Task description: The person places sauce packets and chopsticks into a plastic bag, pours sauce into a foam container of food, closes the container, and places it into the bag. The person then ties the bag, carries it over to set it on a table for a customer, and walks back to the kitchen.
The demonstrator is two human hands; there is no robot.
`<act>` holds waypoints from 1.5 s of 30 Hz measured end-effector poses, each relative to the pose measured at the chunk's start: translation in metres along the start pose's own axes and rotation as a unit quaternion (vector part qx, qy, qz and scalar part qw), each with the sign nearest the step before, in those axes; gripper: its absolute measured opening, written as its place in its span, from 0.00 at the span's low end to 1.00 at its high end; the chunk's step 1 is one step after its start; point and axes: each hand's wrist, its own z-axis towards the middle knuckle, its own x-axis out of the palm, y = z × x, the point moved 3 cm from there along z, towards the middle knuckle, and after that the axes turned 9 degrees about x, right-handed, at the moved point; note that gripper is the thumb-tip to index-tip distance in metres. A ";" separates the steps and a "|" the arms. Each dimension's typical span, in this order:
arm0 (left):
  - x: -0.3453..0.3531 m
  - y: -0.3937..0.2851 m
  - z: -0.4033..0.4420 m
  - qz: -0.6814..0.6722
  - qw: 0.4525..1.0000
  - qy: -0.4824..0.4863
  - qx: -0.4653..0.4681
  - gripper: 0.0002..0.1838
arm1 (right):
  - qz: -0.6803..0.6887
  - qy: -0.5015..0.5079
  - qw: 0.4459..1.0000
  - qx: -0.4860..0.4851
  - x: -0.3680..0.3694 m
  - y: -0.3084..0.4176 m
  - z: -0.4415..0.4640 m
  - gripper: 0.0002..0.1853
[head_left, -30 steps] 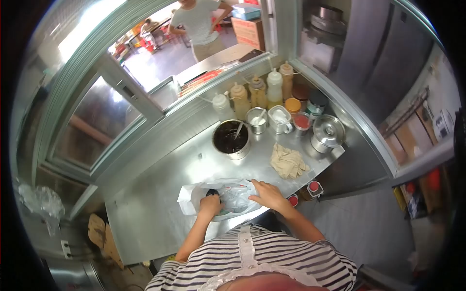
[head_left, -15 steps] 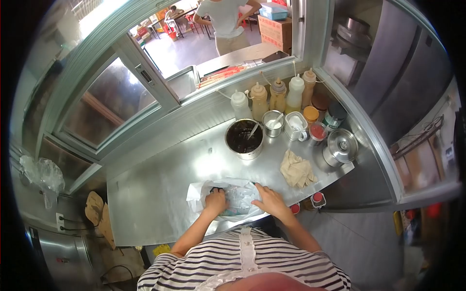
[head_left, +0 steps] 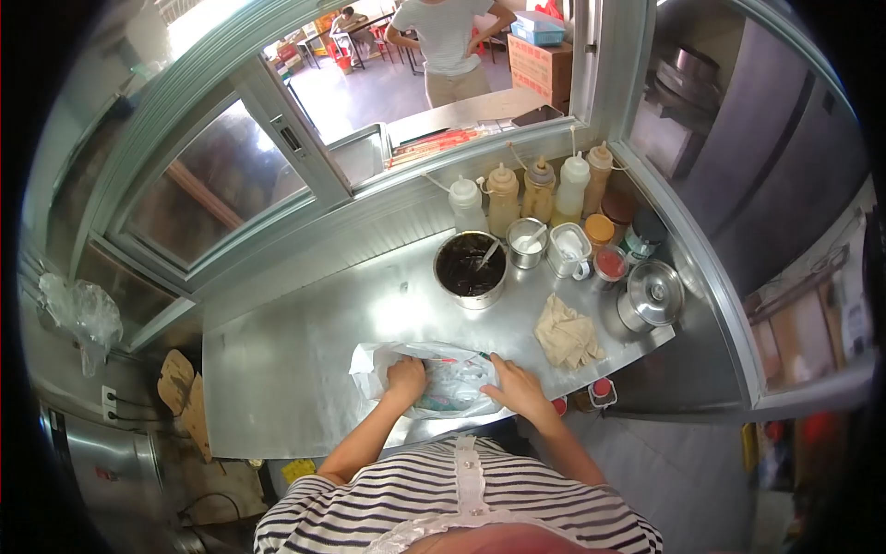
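A white plastic bag [head_left: 367,362] lies at the front edge of the steel counter with its mouth spread. Inside it are clear, crinkled plastic pieces [head_left: 457,377] with small coloured marks; their exact kind is hard to make out. My left hand [head_left: 406,380] is closed at the left side of the mouth, fingers curled on the plastic and partly hidden. On the other side, my right hand [head_left: 520,386] grips the bag's right edge, thumb inward. A beige cloth [head_left: 567,332] lies crumpled to the right of that hand.
Beyond the bag stands a pot of dark sauce [head_left: 472,297] with a spoon. Squeeze bottles [head_left: 503,198], small containers and a lidded steel pot [head_left: 651,295] line the back right. A person [head_left: 448,42] stands outside the open window.
My view has shifted slightly, so the counter items appear a little lower and farther right. Both hands stay at the bag, whose mouth looks slightly rearranged.
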 end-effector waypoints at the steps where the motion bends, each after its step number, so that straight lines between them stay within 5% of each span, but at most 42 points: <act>1: -0.001 0.000 0.000 0.004 1.000 0.005 0.000 0.29 | 0.009 -0.003 1.000 -0.007 0.001 0.000 -0.001 0.35; 8: -0.005 -0.002 -0.005 -0.015 0.997 -0.074 -0.003 0.29 | 0.008 0.015 1.000 0.016 0.001 -0.003 -0.001 0.35; 11: -0.003 0.001 -0.002 -0.068 0.997 0.005 -0.026 0.29 | 0.008 0.025 0.999 0.019 0.002 -0.001 -0.002 0.34; 27: 0.013 0.004 -0.004 -0.040 0.998 -0.040 -0.024 0.27 | 0.009 0.000 1.000 0.015 0.007 0.005 -0.005 0.38; 35: 0.014 0.011 0.002 -0.083 0.996 0.020 -0.024 0.11 | -0.006 0.020 1.000 -0.004 0.013 0.013 -0.006 0.45; 41: -0.005 0.009 -0.010 -0.092 0.994 -0.051 -0.005 0.13 | 0.003 0.040 0.999 0.022 0.018 0.011 -0.005 0.46; 45: 0.005 0.009 0.001 -0.024 1.000 -0.007 0.012 0.12 | -0.012 0.035 0.999 0.018 0.020 0.012 -0.003 0.45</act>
